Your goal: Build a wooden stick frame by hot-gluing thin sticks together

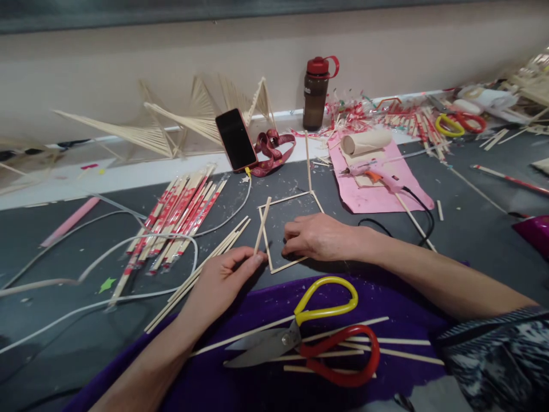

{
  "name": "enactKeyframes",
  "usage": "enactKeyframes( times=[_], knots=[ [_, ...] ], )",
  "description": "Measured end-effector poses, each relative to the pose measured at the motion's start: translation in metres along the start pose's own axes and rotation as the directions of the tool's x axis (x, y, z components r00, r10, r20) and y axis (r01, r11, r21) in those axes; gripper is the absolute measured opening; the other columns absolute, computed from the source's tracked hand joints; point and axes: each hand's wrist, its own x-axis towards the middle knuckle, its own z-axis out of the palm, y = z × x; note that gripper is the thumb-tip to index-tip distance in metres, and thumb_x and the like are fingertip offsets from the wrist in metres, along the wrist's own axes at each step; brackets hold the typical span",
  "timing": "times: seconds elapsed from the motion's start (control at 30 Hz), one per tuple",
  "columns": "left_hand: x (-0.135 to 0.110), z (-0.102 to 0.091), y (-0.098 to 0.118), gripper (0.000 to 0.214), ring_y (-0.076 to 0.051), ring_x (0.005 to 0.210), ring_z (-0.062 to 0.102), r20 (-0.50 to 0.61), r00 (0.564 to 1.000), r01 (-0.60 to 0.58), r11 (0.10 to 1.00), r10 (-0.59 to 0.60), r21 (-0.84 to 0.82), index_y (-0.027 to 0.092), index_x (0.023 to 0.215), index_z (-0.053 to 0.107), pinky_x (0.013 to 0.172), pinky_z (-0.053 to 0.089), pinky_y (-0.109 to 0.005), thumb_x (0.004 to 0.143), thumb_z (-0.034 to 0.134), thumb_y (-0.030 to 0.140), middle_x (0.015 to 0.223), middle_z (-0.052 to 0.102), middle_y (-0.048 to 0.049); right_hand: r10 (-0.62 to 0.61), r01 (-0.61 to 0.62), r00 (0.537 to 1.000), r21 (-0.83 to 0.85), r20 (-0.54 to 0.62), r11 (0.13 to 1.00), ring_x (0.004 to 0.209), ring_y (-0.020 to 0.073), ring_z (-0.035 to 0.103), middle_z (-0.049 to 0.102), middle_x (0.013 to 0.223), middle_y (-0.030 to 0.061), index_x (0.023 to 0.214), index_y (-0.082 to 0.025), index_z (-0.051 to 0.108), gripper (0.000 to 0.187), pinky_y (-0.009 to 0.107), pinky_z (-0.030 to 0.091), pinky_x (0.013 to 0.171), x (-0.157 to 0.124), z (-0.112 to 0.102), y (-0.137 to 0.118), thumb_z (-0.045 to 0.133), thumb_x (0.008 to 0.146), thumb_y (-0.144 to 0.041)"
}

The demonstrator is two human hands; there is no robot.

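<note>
My left hand (pixel 223 280) pinches the lower end of a short wooden stick (pixel 262 225), which stands tilted at the near left corner of a square stick frame (pixel 286 197) lying on the dark table. My right hand (pixel 319 236) rests knuckles up on the frame's near right part, fingers curled down onto it; what they press is hidden. A thin stick (pixel 307 160) rises upright from the frame's far corner.
Large scissors (pixel 309 337) with yellow and red handles lie on purple cloth (pixel 240 366) with loose sticks. Wrapped chopsticks (pixel 180 214), bare sticks (pixel 201 269), white cable (pixel 107 246), a phone (pixel 235 139), a bottle (pixel 315 94) and a glue gun (pixel 377 177) on pink paper surround the frame.
</note>
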Motion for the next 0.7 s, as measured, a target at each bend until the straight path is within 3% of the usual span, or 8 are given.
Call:
enactKeyframes(
  times=[0.3,0.6,0.7],
  knots=[
    [0.004,0.002,-0.011,0.037,-0.013,0.067,0.054,-0.007,0.999,0.05,0.996,-0.05,-0.076,0.021,0.088,0.07,0.061,0.038,-0.021,0.081,0.051,0.052,0.074,0.066,0.0005,-0.082,0.084,0.996,-0.066,0.034,0.994,0.071,0.0133,0.047,0.059,0.086,0.0023,0.084,-0.017,0.061,0.01,0.027,0.029,0.058,0.008,-0.001,-0.002,0.051,0.087,-0.016],
    [0.004,0.005,-0.011,0.036,-0.015,0.072,0.057,-0.025,0.999,0.044,0.99,-0.048,-0.133,0.021,0.088,0.07,0.065,0.041,-0.022,0.082,0.051,0.051,0.077,0.068,-0.0006,0.065,-0.045,0.977,-0.099,0.203,0.994,0.069,0.0175,0.059,0.065,0.086,0.009,0.09,-0.012,0.063,0.017,0.027,0.032,0.053,0.028,-0.011,-0.016,0.05,0.081,-0.016],
    [0.004,0.005,-0.01,0.035,-0.015,0.071,0.057,-0.036,0.998,0.04,0.988,-0.046,-0.152,0.021,0.087,0.07,0.065,0.041,-0.023,0.082,0.051,0.05,0.077,0.069,-0.0011,0.097,-0.081,0.976,-0.086,0.196,0.993,0.069,0.0181,0.06,0.066,0.088,0.0102,0.091,-0.012,0.064,0.02,0.027,0.031,0.052,0.03,-0.009,-0.011,0.05,0.078,-0.019]
  ],
)
